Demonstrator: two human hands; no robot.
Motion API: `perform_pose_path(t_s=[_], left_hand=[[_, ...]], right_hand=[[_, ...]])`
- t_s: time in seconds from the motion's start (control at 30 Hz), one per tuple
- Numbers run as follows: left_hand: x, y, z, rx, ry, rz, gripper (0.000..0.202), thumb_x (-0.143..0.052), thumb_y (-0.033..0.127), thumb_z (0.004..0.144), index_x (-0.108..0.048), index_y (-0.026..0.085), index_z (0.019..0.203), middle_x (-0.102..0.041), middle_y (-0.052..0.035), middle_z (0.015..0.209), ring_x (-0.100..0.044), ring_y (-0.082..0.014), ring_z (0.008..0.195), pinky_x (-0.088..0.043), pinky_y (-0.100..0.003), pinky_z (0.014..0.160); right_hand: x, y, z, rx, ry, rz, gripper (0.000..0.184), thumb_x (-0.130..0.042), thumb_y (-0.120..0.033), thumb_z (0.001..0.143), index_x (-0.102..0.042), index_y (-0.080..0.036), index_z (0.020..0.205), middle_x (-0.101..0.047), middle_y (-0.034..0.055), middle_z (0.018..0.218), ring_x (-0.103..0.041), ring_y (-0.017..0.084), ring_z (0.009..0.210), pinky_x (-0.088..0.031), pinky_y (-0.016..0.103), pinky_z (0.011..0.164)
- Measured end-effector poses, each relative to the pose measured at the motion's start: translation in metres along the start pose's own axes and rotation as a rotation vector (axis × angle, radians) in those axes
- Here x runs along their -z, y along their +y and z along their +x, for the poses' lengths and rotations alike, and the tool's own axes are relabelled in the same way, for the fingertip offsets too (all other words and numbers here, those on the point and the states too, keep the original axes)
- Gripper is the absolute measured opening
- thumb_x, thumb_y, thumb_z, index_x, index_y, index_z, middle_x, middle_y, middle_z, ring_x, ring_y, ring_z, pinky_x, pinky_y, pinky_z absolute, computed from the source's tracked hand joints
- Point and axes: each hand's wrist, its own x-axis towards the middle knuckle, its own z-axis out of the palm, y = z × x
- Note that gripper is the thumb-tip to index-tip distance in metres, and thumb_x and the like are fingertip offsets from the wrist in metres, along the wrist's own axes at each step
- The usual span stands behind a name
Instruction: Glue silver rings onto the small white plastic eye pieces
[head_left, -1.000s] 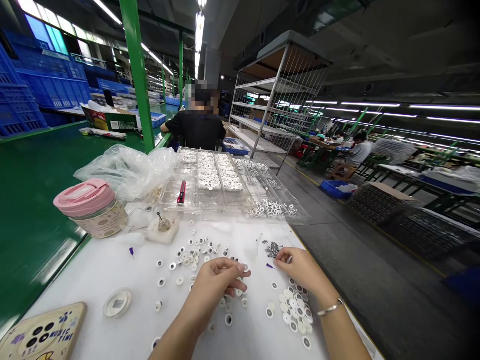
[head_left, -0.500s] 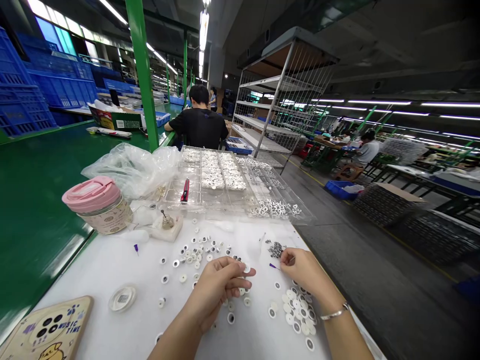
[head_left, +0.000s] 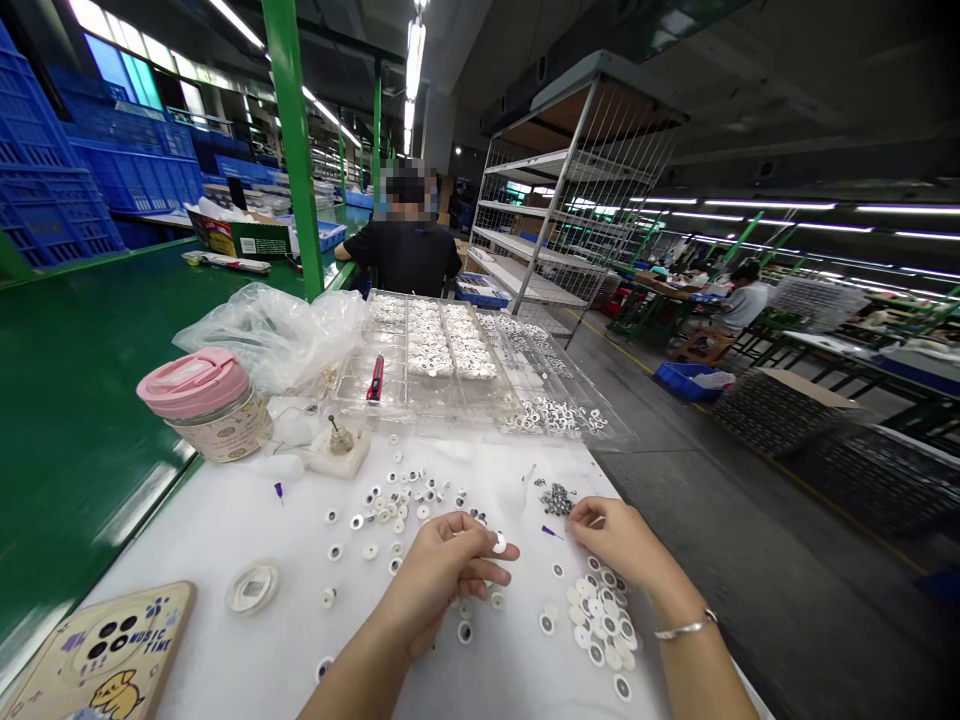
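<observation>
My left hand is pinching a small white round disc between thumb and fingers, above the white work surface. My right hand has its fingers curled together, with the tips at the edge of a pile of small dark metal parts. Whatever those fingertips grip is hidden or too small to make out. A purple dispensing needle lies just left of them. Below my right hand is a heap of white discs, some with dark ring centres. More discs with dark centres lie scattered beyond my left hand.
Behind the work area, clear compartment trays hold white and metal parts, with a red cutter on them. Left are a pink-lidded cup, plastic bag, phone and round clear dish. A person sits ahead, beside a wire rack.
The view has shifted slightly. My right hand has moved a little to the right, its fingertips still beside the metal parts. My left hand keeps hold of the white disc.
</observation>
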Motion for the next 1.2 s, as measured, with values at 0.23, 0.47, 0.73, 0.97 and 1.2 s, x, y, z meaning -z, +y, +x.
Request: perform_pose_path(t_s=[0.23,0.47,0.73,0.97,1.2], left_hand=[[0.000,-0.003,0.000,0.012,-0.068,0.028,0.018,-0.057,0.024,0.072,-0.045,0.012,0.074,-0.062,-0.0125,0.089,-0.059,-0.0120,0.062,-0.039,-0.017,0.049],[-0.001,-0.003,0.001,-0.003,-0.036,0.035,0.022,-0.062,0.027,0.071,-0.049,0.010,0.078,-0.062,-0.0127,0.089,-0.058,-0.0106,0.060,-0.039,-0.017,0.050],[0.000,-0.004,0.004,-0.106,0.000,0.150,0.030,-0.060,0.032,0.075,-0.059,0.013,0.097,-0.063,-0.0091,0.089,-0.056,-0.0085,0.063,-0.040,-0.017,0.057],[-0.001,-0.004,0.003,-0.133,0.037,0.227,0.034,-0.065,0.030,0.071,-0.060,0.012,0.099,-0.063,-0.0087,0.085,-0.058,-0.0132,0.070,-0.042,-0.021,0.063],[-0.002,-0.007,0.002,-0.190,0.025,0.309,0.035,-0.064,0.033,0.071,-0.058,0.013,0.099,-0.064,-0.0076,0.079,-0.061,-0.0166,0.071,-0.044,-0.023,0.062]], right_hand=[[0.001,-0.001,0.001,0.017,0.008,-0.028,0.021,-0.054,-0.027,0.065,-0.069,-0.017,0.076,-0.065,0.0070,0.079,-0.059,0.019,0.073,-0.043,0.026,0.063],[-0.001,-0.004,0.001,0.055,0.027,-0.090,0.019,-0.053,-0.028,0.066,-0.069,-0.019,0.072,-0.065,0.0046,0.077,-0.058,0.019,0.072,-0.042,0.027,0.064],[-0.005,-0.009,0.001,0.103,0.058,-0.165,0.015,-0.050,-0.023,0.066,-0.064,-0.018,0.065,-0.063,0.0031,0.070,-0.057,0.016,0.067,-0.040,0.025,0.061],[-0.010,-0.013,-0.001,0.128,0.072,-0.194,0.011,-0.048,-0.018,0.066,-0.058,-0.017,0.062,-0.061,0.0028,0.063,-0.054,0.015,0.061,-0.036,0.024,0.056],[-0.004,-0.017,-0.007,0.125,0.050,0.045,0.012,-0.052,-0.019,0.066,-0.061,-0.016,0.072,-0.062,0.0043,0.071,-0.056,0.015,0.066,-0.043,0.025,0.060]])
